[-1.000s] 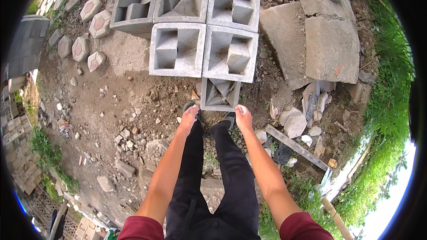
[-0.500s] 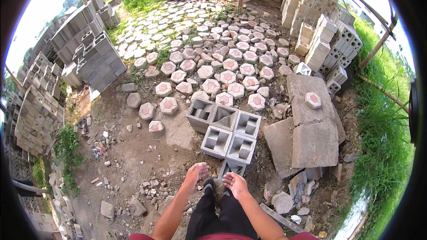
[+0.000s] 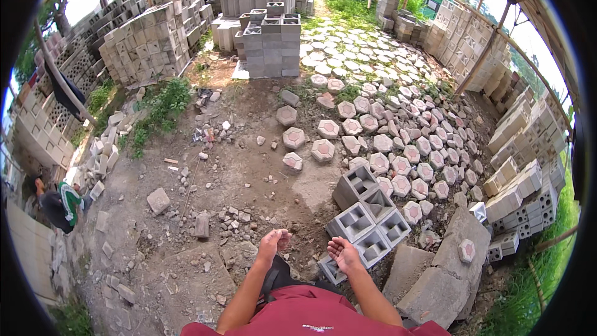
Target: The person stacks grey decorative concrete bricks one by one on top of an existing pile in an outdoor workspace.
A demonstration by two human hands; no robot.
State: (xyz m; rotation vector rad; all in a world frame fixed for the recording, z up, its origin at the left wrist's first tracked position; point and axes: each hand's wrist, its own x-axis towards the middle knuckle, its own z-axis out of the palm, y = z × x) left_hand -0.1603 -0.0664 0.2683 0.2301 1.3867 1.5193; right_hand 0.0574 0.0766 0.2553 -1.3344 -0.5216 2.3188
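My left hand (image 3: 274, 246) is held in the air in front of my body, fingers loosely bent and nothing in them. Across from it my right hand (image 3: 344, 253) is also empty, its fingers apart and the palm turned inward. Just beyond the right hand, several grey hollow concrete blocks (image 3: 349, 223) stand together on the dirt with their cavities facing up. One more hollow block (image 3: 331, 272) sits nearest me, partly hidden behind the right hand and wrist. Neither hand appears to touch a block.
Hexagonal pavers (image 3: 323, 150) with reddish centres spread ahead and right. Broken concrete slabs (image 3: 443, 267) lie at the right, a paver on top. Block stacks (image 3: 272, 50) stand at the back and both sides. Rubble (image 3: 158, 200) litters the left ground; another person (image 3: 59, 205) bends at far left.
My view has swung to the left, so the blocks and slabs appear further right and the other person is now visible. Both hands stay raised and empty.
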